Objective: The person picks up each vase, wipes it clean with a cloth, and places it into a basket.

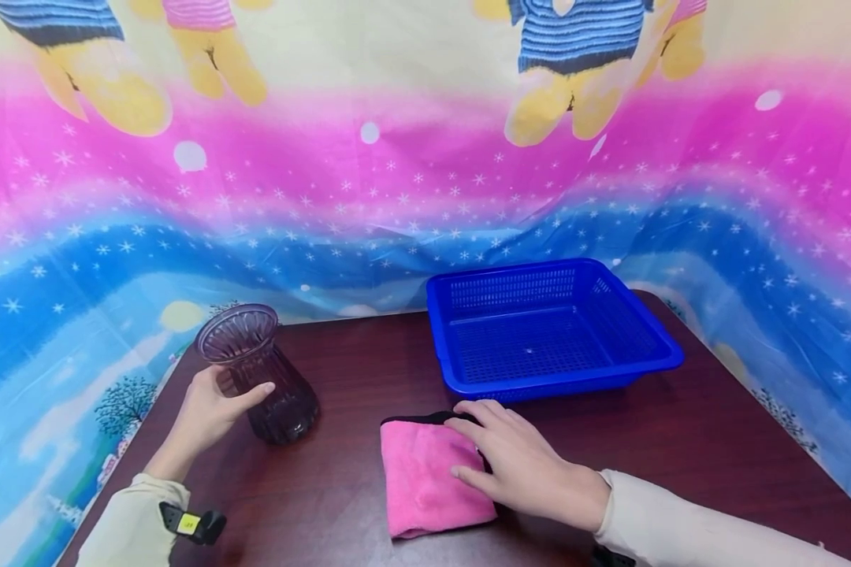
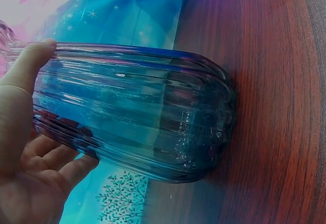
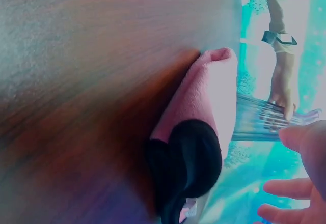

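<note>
A purple-tinted ribbed glass vase (image 1: 284, 402) with a flared mouth stands on the left part of the table. My left hand (image 1: 213, 409) holds it just below the mouth, thumb in front and fingers round the far side. In the left wrist view the thumb lies along the neck of the glass vase (image 2: 132, 107). A folded pink cloth (image 1: 425, 480) with a black edge lies at the front middle. Over its right side hovers my right hand (image 1: 518, 457), fingers spread. The right wrist view shows the pink cloth (image 3: 204, 96) apart from the fingers of that hand (image 3: 300, 183).
Behind the right hand sits a blue plastic basket (image 1: 553, 386) with perforated sides, near the back of the dark wooden table (image 1: 340, 504). A printed curtain (image 1: 369, 181) hangs round the table's back and sides.
</note>
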`<action>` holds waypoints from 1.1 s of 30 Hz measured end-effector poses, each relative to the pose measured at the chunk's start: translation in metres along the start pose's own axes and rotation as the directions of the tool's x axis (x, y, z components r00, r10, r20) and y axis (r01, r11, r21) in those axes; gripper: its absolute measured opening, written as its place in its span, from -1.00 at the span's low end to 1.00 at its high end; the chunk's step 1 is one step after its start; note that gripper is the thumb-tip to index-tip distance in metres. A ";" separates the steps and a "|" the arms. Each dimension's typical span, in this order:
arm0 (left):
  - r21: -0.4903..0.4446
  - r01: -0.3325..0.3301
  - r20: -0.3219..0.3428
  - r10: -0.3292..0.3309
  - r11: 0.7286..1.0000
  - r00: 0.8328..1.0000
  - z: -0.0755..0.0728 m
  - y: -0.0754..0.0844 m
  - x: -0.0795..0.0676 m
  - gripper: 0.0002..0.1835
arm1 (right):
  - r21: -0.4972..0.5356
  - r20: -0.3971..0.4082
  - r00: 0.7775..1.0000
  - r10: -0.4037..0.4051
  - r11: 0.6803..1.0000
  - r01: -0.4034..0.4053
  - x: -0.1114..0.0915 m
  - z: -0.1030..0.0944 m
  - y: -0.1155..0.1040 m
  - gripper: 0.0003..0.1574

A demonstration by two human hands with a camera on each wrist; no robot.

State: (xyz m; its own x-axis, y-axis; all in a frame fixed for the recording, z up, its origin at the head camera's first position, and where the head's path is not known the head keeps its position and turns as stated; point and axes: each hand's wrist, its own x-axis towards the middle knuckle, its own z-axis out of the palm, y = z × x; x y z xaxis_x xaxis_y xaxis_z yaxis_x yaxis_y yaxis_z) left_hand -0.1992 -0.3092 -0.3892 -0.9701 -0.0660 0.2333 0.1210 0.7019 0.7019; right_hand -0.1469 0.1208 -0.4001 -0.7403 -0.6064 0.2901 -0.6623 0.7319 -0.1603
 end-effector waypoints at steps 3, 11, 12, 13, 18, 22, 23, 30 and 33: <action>0.001 -0.002 0.003 0.002 1.000 1.000 0.000 0.000 0.000 -0.34 | -0.010 -0.054 0.999 -0.009 1.000 0.009 -0.002 -0.005 0.003 -0.31; 0.003 -0.005 -0.014 0.005 1.000 1.000 0.001 -0.002 0.001 -0.36 | -0.026 -0.127 0.992 0.006 1.000 -0.009 -0.003 -0.019 0.012 -0.36; 0.003 -0.004 -0.015 0.004 1.000 1.000 0.001 -0.002 0.001 -0.36 | -0.026 -0.131 0.991 0.012 1.000 -0.016 -0.004 -0.020 0.012 -0.36; 0.000 -0.004 -0.016 0.004 1.000 1.000 0.001 -0.002 0.001 -0.35 | -0.024 -0.137 0.990 0.019 0.999 -0.022 -0.004 -0.021 0.013 -0.36; 0.000 -0.001 -0.019 0.001 1.000 1.000 0.000 -0.002 0.001 -0.36 | -0.011 -0.164 0.985 0.061 0.998 -0.064 -0.005 -0.024 0.021 -0.32; 0.008 -0.002 -0.021 0.002 1.000 1.000 0.000 -0.002 0.000 -0.36 | -0.015 -0.174 0.980 0.095 0.995 -0.099 -0.005 -0.026 0.032 -0.33; 0.007 -0.002 -0.020 0.002 1.000 1.000 0.000 -0.002 0.000 -0.36 | -0.021 -0.168 0.980 0.106 0.994 -0.111 -0.005 -0.026 0.036 -0.34; -0.010 -0.002 0.015 0.002 1.000 1.000 0.003 -0.005 -0.001 -0.32 | -0.074 -0.089 0.974 0.210 0.973 -0.217 -0.008 -0.022 0.061 -0.43; -0.014 -0.010 0.037 0.011 1.000 0.999 0.004 -0.005 -0.001 -0.29 | -0.064 -0.078 0.972 0.221 0.972 -0.227 -0.010 -0.020 0.068 -0.46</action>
State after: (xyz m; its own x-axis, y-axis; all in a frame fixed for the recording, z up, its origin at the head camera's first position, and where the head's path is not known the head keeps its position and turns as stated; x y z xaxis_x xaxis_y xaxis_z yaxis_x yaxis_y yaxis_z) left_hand -0.1995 -0.3099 -0.3955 -0.9759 -0.0326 0.2159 0.1337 0.6928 0.7086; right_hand -0.1824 0.1828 -0.3946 -0.8574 -0.4033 0.3197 -0.4686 0.8686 -0.1609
